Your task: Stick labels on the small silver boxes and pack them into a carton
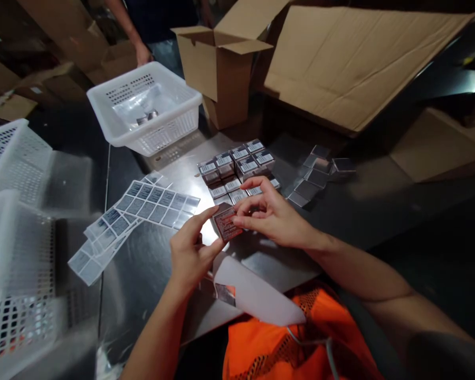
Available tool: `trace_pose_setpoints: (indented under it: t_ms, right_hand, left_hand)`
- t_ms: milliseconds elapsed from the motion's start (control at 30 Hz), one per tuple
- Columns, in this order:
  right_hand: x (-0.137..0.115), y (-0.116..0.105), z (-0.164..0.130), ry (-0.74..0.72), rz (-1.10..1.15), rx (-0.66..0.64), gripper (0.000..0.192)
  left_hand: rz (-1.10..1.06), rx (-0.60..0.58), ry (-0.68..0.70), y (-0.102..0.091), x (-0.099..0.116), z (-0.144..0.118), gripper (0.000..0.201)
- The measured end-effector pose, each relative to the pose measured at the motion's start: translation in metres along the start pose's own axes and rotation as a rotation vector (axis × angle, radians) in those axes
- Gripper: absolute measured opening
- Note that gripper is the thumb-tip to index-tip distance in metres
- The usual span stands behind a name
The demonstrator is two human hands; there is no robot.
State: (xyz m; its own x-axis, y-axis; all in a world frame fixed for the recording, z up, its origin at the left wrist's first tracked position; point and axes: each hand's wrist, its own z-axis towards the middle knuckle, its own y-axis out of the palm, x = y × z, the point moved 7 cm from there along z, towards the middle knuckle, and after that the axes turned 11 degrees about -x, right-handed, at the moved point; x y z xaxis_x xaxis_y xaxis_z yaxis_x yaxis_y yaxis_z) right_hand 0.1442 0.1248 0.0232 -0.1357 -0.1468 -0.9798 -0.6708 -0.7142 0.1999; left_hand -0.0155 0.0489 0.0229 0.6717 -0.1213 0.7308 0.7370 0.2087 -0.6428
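A small silver box with a red printed label is being gripped above the metal table between the left hand and right hand. The label is apparently being pressed flat; firm, even smoothing is being called for.

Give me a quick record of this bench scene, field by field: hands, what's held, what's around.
left hand: pinches small box's left edge
right hand: fingers on small box's right side
small box: held above metal table, reddish printed face up
label sheets: lying left of the hands
stacked boxes: labelled, behind the hands
white basket: far left of centre
cardboard carton: open, behind
other person: hand near the basket
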Motion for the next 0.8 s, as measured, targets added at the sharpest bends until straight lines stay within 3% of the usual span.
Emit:
trace_pose_setpoints:
  t_ms: [633, 800]
  right_hand:
    - [-0.0008, 0.0015, -0.0005, -0.009, -0.038, 0.026, 0.054]
    - [-0.0013, -0.0047, -0.0018, -0.060, -0.240, 0.155, 0.054]
  left_hand:
    - [0.020, 0.035, 0.101, -0.0023, 0.0053, -0.0026, 0.045]
    - [0.028, 0.035, 0.066, -0.0004, 0.0059, -0.0028, 0.044]
